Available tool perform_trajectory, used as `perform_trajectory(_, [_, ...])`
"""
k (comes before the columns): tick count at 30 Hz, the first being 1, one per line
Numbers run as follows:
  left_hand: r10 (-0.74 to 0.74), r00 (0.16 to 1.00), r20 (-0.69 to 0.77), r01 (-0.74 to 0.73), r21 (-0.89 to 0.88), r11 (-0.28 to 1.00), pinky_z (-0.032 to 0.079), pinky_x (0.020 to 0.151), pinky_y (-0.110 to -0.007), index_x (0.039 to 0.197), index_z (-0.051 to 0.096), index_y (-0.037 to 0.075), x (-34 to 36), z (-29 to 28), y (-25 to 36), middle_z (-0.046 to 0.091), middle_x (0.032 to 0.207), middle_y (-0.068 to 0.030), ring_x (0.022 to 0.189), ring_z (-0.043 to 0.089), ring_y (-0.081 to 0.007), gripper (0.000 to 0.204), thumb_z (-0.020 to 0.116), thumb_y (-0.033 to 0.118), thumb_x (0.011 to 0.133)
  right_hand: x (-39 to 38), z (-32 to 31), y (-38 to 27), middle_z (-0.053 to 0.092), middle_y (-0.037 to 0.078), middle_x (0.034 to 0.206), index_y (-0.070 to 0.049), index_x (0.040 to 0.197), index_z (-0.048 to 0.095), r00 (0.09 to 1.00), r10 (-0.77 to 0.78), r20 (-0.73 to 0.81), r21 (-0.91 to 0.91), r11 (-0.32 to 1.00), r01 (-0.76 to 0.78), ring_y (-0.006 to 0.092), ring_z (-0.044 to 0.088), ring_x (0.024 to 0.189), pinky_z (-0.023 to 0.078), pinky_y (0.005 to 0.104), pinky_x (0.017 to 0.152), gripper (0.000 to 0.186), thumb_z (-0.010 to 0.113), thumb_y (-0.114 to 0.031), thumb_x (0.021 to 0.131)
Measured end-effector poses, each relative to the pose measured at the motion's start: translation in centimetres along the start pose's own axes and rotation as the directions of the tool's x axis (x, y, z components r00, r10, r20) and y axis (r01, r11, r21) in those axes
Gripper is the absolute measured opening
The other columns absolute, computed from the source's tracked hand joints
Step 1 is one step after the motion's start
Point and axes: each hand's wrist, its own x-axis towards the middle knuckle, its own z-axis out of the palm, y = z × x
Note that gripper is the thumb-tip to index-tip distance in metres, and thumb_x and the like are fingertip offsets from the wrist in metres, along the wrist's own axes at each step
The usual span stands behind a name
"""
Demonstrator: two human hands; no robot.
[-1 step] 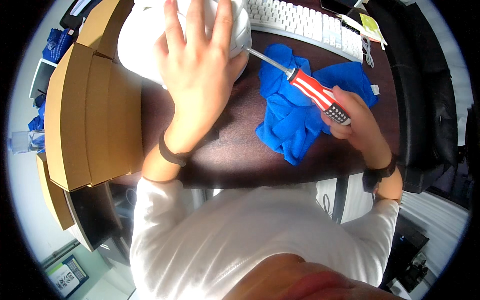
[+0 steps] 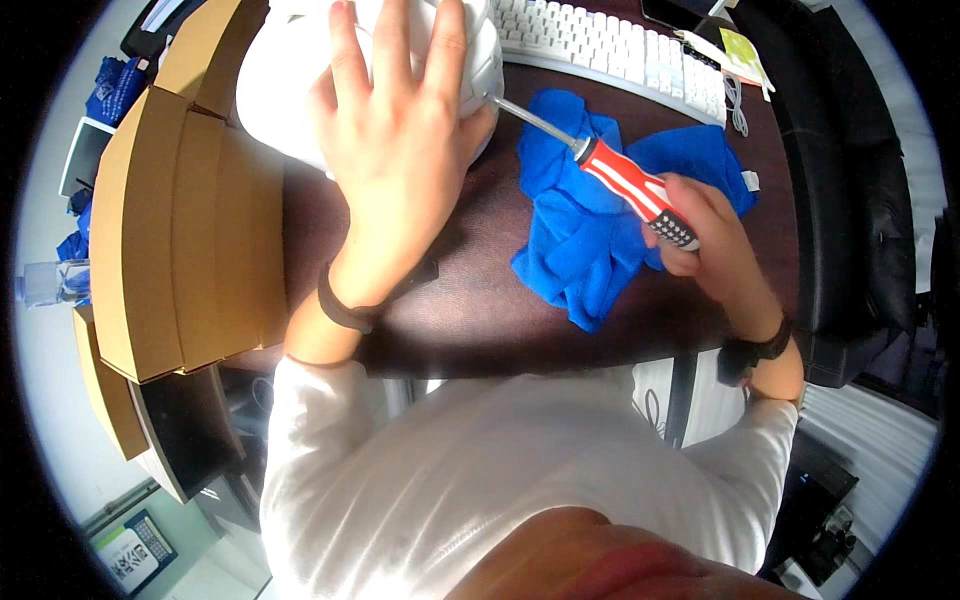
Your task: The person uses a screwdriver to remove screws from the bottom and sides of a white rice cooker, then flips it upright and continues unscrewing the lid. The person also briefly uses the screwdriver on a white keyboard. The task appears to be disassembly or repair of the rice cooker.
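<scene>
A white rounded plastic object (image 2: 280, 90) lies at the upper left of the dark table, partly cut off by the picture's top edge; its exact kind I cannot make out. My left hand (image 2: 395, 135) rests flat across it with fingers spread and the thumb along its right side. In my right hand (image 2: 715, 240) is a screwdriver (image 2: 618, 178) with a red, white and black star-patterned handle. Its metal shaft points up and left, and the tip meets the right side of the white object. Beneath the screwdriver lies a crumpled blue cloth (image 2: 580, 255).
An opened brown cardboard box (image 2: 180, 230) stands along the left side of the dark table (image 2: 480, 310). Across the top is a white keyboard (image 2: 620, 55), with a coiled white cable (image 2: 736, 105) at its right end. A black chair (image 2: 850, 190) borders the table's right side.
My right hand and wrist have turned very slightly round the screwdriver handle. The left hand, white object and cloth have not visibly moved.
</scene>
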Motion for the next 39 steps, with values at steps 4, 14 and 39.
perform_trajectory(4, [0.009,1.000,-0.016,-0.010,-0.025,1.000,0.041,0.085,-0.044,0.128,0.055,0.027,0.0,0.0,0.1,0.048,0.134,-0.0053,0.126,0.044,-0.0350,0.077,0.083,0.033,0.056,-0.3,1.1,0.8,0.062,0.007,0.080,-0.003,0.107,0.056,0.701,-0.713,-0.011,-0.724,0.489,0.486,0.0149,0.058,0.058,0.045,0.0253,0.051,0.035,0.072,-0.022,0.081])
perform_trajectory(14, [0.010,0.999,-0.041,-0.010,0.004,1.000,0.043,0.085,-0.045,0.127,0.056,0.027,-0.2,0.4,0.4,0.050,0.134,-0.0071,0.125,0.046,-0.0366,0.075,0.082,0.032,0.057,0.4,1.0,-1.4,0.057,0.005,0.067,-0.001,0.096,0.065,0.870,-0.488,0.067,-0.645,0.644,0.411,0.0081,0.053,0.061,0.041,0.0257,0.054,0.028,0.072,-0.024,0.081])
perform_trajectory(39, [0.086,0.994,-0.070,-0.082,0.052,0.995,0.048,0.084,-0.049,0.126,0.056,0.027,0.0,1.2,0.0,0.050,0.134,-0.0092,0.122,0.048,-0.0424,0.074,0.079,0.039,0.057,1.2,1.0,-1.2,0.065,0.011,0.073,-0.003,0.092,0.065,0.743,-0.641,0.190,-0.846,0.277,0.455,0.0172,0.062,0.060,0.049,0.0246,0.055,0.036,0.070,-0.038,0.084])
